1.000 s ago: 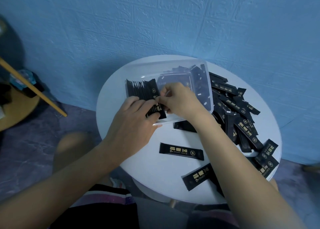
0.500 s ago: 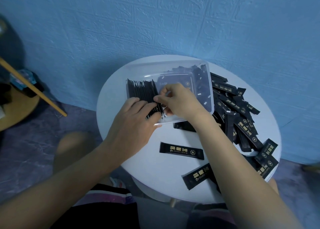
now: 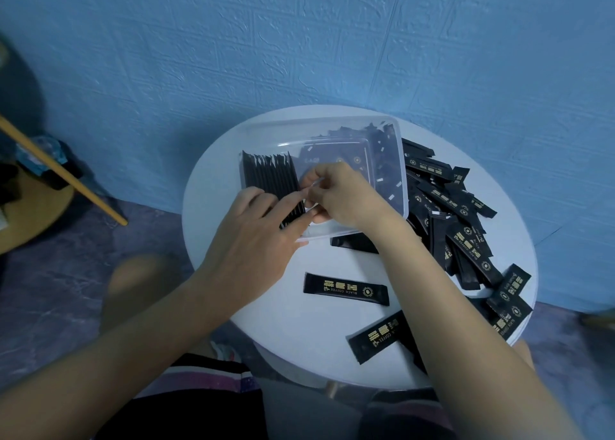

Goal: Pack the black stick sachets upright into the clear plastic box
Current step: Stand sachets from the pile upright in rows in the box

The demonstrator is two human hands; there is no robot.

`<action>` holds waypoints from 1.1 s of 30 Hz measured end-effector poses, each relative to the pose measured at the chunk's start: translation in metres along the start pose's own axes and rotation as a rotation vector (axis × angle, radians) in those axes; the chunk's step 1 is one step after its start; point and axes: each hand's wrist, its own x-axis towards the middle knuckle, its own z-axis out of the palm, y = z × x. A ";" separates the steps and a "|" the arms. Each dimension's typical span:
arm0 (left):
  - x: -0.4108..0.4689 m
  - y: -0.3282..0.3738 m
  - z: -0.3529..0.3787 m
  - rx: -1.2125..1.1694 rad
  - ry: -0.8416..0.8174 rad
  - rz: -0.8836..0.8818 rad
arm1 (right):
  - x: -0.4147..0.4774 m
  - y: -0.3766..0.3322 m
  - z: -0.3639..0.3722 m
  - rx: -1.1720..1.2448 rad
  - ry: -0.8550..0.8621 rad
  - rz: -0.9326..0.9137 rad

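Obs. The clear plastic box sits on the far half of the round white table. A row of upright sachets is packed against its left end wall. The floor beyond the row looks unfilled (dark sachets show through the right end; inside or underneath, I cannot tell).

Hands: close together at the row's exposed right face. The left hand has straight fingers laid over the near ends of the row, pressing it leftward. The right hand is inside the box with fingers curled. Its thumb and forefinger appear to pinch the top edge of the outermost sachet.

Supply: a loose pile lies right of the box, against its wall. Two flat sachets lie apart nearer the front.

Stage, judged: early, with most stock unpacked.

Risks:
1. Only the hands brace the row's right face. If both lift at once, the sachets will likely fan out or topple rightward.
2. The box looks light, and a stray sachet pokes from under its near edge. Sideways pressure could slide or rock the box.
3. The film looks slick, so releasing the pinch carelessly may drag the neighbouring sachet up.
4. The pile reaches the table's right edge, and a hasty grab could knock pieces off.
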 end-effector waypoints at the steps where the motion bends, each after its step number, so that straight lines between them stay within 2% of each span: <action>1: 0.000 -0.001 -0.001 -0.004 -0.005 0.002 | 0.000 0.000 0.000 -0.009 -0.002 0.000; 5: 0.002 -0.003 -0.002 -0.045 -0.016 0.010 | 0.000 0.002 -0.002 0.031 -0.036 0.021; 17: 0.005 -0.004 -0.004 -0.056 -0.023 0.008 | -0.003 0.012 -0.003 -0.062 -0.028 -0.010; 26: 0.006 -0.008 0.000 -0.082 0.003 -0.002 | -0.073 -0.005 -0.033 -0.040 0.037 -0.162; 28: 0.006 -0.008 0.001 -0.078 0.020 -0.001 | -0.092 -0.008 -0.038 -0.127 -0.046 -0.145; 30: 0.006 -0.008 0.001 -0.081 0.029 -0.005 | -0.107 -0.006 -0.036 -0.339 -0.150 -0.106; 33: 0.006 -0.009 0.001 -0.099 0.016 -0.015 | -0.123 0.005 -0.024 -0.618 -0.184 -0.077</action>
